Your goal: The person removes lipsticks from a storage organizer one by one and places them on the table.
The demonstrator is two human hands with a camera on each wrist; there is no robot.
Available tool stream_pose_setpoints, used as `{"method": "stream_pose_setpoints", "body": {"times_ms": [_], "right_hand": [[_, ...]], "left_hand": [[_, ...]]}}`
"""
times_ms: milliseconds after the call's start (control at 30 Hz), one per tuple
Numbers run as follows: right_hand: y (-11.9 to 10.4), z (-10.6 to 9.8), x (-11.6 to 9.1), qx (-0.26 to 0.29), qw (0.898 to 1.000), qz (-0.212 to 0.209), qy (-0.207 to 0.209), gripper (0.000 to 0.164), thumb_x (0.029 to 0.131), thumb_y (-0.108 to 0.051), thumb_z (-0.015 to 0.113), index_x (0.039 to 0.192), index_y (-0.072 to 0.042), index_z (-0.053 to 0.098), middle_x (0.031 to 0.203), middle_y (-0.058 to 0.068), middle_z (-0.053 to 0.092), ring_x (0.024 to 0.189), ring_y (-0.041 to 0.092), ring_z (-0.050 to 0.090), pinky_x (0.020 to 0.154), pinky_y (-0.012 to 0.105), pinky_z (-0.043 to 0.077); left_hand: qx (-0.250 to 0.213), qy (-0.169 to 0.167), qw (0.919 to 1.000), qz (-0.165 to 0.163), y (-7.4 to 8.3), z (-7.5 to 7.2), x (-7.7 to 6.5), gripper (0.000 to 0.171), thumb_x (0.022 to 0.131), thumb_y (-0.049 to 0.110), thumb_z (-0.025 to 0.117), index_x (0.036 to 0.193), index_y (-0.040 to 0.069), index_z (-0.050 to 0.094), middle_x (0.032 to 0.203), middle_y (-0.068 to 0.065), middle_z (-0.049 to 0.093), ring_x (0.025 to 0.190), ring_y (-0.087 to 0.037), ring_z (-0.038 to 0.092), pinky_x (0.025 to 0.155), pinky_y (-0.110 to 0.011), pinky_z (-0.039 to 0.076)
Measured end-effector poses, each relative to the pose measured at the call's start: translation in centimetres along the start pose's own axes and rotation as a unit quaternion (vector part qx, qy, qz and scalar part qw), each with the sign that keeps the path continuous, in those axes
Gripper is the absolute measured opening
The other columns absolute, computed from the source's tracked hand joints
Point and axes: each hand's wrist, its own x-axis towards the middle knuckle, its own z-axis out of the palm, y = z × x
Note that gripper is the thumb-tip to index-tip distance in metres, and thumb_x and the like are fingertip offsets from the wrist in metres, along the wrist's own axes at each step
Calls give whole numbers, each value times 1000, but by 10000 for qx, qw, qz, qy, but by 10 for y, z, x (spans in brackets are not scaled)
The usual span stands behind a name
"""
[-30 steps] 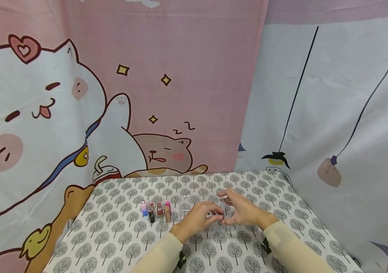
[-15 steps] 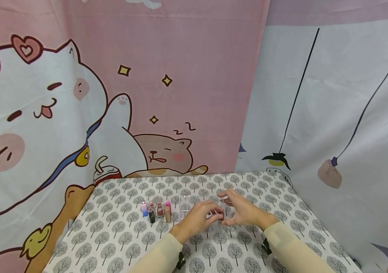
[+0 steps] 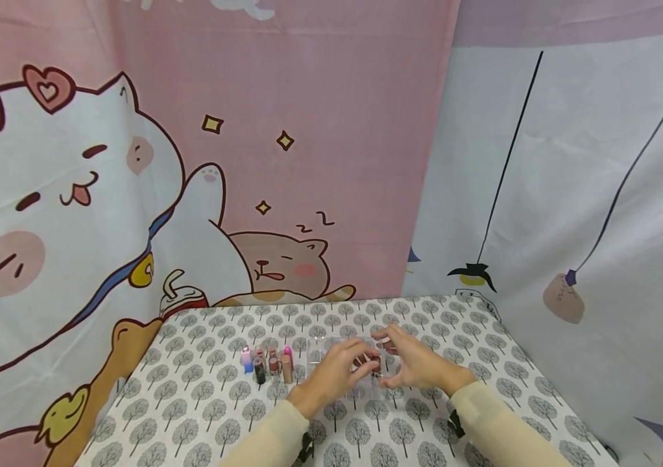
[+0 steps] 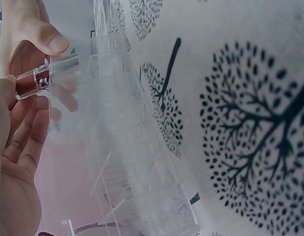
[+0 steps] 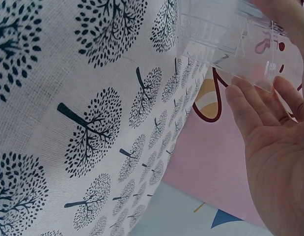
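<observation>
A clear lip gloss tube (image 4: 30,84) with dark red filling lies between the fingers and thumb of my left hand (image 3: 334,371), which pinches it over the right part of a transparent divided organizer box (image 4: 137,162). In the left wrist view its clear end points at the box wall. My right hand (image 3: 419,362) grips the right end of the box, fingers at the far side, thumb at the near side. The right wrist view shows the right fingertips (image 5: 235,96) right at a box corner. Both hands hide much of the box in the head view.
Left of the box stands a cluster of small cosmetics: a purple-blue bottle (image 3: 246,360), a black tube (image 3: 259,370), a red one (image 3: 274,364), a rose-gold lipstick (image 3: 287,368) and a pink one (image 3: 289,352). A tree-print cloth (image 3: 209,415) covers the table, with printed curtains behind.
My left hand has lifted slightly and shifted a little away from me with the lip gloss tube, which now shows more clearly. The right hand stays at the box's right end.
</observation>
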Motion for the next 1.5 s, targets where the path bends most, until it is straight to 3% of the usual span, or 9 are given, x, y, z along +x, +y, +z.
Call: {"method": "stream_pose_setpoints", "body": {"times_ms": [367, 633, 833, 1100, 1267, 1500], "right_hand": [[-2, 2, -1, 0, 10000, 71, -39, 101, 83, -32, 107, 163, -5, 50, 167, 18, 57, 146, 46, 69, 122, 57, 64], [-2, 2, -1, 15, 9999, 121, -67, 103, 82, -33, 107, 164, -7, 50, 167, 17, 56, 147, 43, 69, 123, 49, 64], [-3, 2, -1, 32, 9996, 250, -98, 102, 83, -35, 107, 165, -11, 50, 167, 15, 56, 148, 43, 69, 123, 50, 64], [-3, 1, 0, 42, 9993, 344, -110, 102, 84, -36, 107, 165, -12, 50, 168, 15, 56, 149, 43, 68, 123, 52, 64], [-3, 0, 0, 49, 9993, 369, -104, 102, 84, -37, 107, 165, -14, 49, 168, 14, 56, 149, 42, 68, 124, 51, 63], [-5, 0, 0, 44, 9992, 390, -125, 103, 84, -36, 106, 166, -13, 49, 169, 13, 55, 150, 41, 68, 125, 51, 62]], "left_hand": [[141, 410, 9985, 326, 3, -10, -3, 29, 110, 16, 81, 137, 4, 78, 125, -6, 82, 105, -14, 81, 98, -24, 72], [392, 739, 9947, 605, -1, -19, -8, 30, 109, 12, 81, 137, 2, 78, 126, -9, 80, 105, -20, 82, 99, -28, 73], [488, 714, 9950, 500, -3, -31, -15, 28, 111, 14, 80, 138, 7, 79, 126, -5, 78, 101, -14, 79, 93, -23, 72], [561, 981, 9924, 484, -8, -43, -28, 23, 108, 10, 83, 130, 6, 80, 121, -5, 78, 98, -13, 78, 90, -23, 71], [657, 952, 9926, 378, -9, -53, -34, 23, 108, 11, 83, 130, 7, 79, 124, -5, 79, 103, -13, 80, 95, -21, 71], [541, 862, 9944, 278, -13, -64, -44, 23, 109, 12, 82, 131, 9, 78, 121, -2, 77, 100, -10, 76, 91, -18, 69]]}}
